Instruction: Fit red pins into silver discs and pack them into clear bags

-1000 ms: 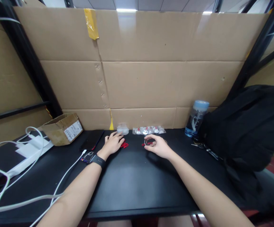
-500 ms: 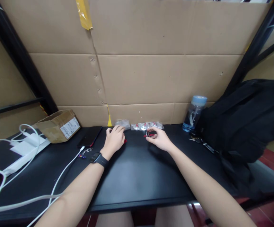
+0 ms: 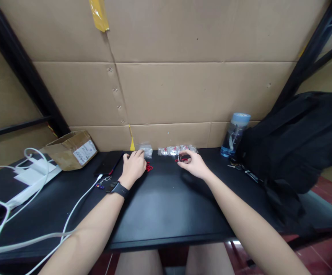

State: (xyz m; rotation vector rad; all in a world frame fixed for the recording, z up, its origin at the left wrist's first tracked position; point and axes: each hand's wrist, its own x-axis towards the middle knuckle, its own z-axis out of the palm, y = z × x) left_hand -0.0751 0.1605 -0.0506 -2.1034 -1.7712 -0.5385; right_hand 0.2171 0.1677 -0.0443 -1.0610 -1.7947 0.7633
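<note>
My left hand (image 3: 133,165), with a dark watch on its wrist, is lowered to the black table just left of a small pile of red pieces (image 3: 149,167). Its fingers are bent, and their tips are too small to make out. My right hand (image 3: 193,164) pinches a small round silvery item (image 3: 179,157) between thumb and index finger. More red bits (image 3: 184,160) show behind those fingers. Along the back edge lie a clear plastic bag (image 3: 145,150) and a row of clear packets (image 3: 173,150) holding round shiny items with red parts.
An open cardboard box (image 3: 71,151), a dark phone (image 3: 105,164), a keychain (image 3: 104,181) and white cables (image 3: 80,208) are on the left. A blue-capped bottle (image 3: 235,135), keys (image 3: 235,166) and a black backpack (image 3: 300,141) stand or lie on the right. Cardboard (image 3: 166,91) walls the back.
My left hand has shifted slightly left, uncovering more of the red pile and the clear bag. My right hand stays in nearly the same place, still pinching the round item. The view has tilted slightly.
</note>
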